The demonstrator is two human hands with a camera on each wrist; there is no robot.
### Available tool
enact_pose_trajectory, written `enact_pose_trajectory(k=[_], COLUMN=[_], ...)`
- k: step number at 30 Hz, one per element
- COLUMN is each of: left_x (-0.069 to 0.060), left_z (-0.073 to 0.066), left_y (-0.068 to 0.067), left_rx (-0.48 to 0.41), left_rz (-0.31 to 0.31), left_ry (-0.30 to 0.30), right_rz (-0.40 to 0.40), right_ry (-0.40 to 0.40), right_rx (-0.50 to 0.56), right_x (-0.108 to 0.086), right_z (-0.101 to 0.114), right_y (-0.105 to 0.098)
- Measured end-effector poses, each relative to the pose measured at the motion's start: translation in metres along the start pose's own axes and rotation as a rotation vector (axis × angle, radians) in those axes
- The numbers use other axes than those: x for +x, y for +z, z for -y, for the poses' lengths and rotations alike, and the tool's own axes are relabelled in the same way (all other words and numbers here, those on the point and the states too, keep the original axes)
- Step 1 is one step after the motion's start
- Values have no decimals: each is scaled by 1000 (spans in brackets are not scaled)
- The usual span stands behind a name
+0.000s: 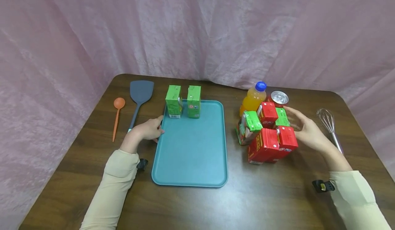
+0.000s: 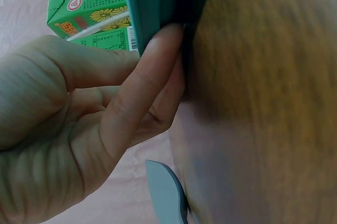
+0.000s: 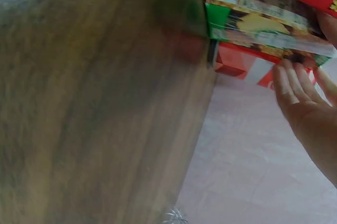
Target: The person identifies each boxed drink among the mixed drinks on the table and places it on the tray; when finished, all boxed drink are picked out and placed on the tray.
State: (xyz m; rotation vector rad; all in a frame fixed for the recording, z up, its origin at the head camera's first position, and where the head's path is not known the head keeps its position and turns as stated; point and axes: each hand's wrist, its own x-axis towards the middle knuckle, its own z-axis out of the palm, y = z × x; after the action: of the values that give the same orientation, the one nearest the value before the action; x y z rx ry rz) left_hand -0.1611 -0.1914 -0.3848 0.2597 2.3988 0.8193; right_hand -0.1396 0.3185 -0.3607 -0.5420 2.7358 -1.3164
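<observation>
A teal tray [image 1: 192, 147] lies on the table with two green cartons [image 1: 174, 101] [image 1: 194, 101] upright at its far end. My left hand [image 1: 146, 129] is at the tray's left edge; in the left wrist view its thumb and fingers [image 2: 152, 71] pinch the rim. On the right, my right hand [image 1: 308, 130] reaches round the side of a green carton [image 1: 281, 117], fingers extended, beside red cartons [image 1: 263, 144] and a can [image 1: 279, 98]. The right wrist view shows the fingertips [image 3: 295, 76] at a brown-and-green carton [image 3: 268, 23]; contact is hard to tell.
An orange spoon [image 1: 116, 116] and a grey spatula [image 1: 141, 92] lie left of the tray. A juice bottle with a blue cap [image 1: 253, 98] and another green carton [image 1: 248, 127] stand in the right group. A whisk [image 1: 328, 125] lies at the far right. Behind the table hangs a pink curtain [image 1: 185, 31].
</observation>
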Motion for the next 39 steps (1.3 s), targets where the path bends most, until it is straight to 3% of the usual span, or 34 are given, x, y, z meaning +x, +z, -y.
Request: enact_pose_trajectory(k=[9, 13, 18, 20, 22, 30, 32, 35, 39], left_x=[0, 1, 1, 2, 2, 1, 1, 2, 3], left_z=[1, 0, 1, 2, 3, 2, 1, 1, 1], left_y=[-1, -1, 0, -1, -1, -2, -2, -1, 0], left_rx=[-4, 0, -19, -23, -20, 3, 4, 10, 22], left_rz=[-2, -5, -4, -3, -2, -8, -7, -7, -3], left_ry=[4, 1, -2, 3, 5, 17, 21, 14, -3], right_rz=[-47, -74, -196, -259, -323, -566, -609, -640, -613], right_ry=[20, 65, 104, 120, 119, -134, -159, -211, -334], right_rx=[156, 144, 14, 22, 94, 401, 451, 544, 612], right_x=[5, 4, -3, -6, -11, -16, -17, -18, -14], right_z=[-4, 1, 10, 19, 30, 90, 106, 127, 150], right_y=[-2, -6, -14, -19, -25, -41, -39, -31, -14])
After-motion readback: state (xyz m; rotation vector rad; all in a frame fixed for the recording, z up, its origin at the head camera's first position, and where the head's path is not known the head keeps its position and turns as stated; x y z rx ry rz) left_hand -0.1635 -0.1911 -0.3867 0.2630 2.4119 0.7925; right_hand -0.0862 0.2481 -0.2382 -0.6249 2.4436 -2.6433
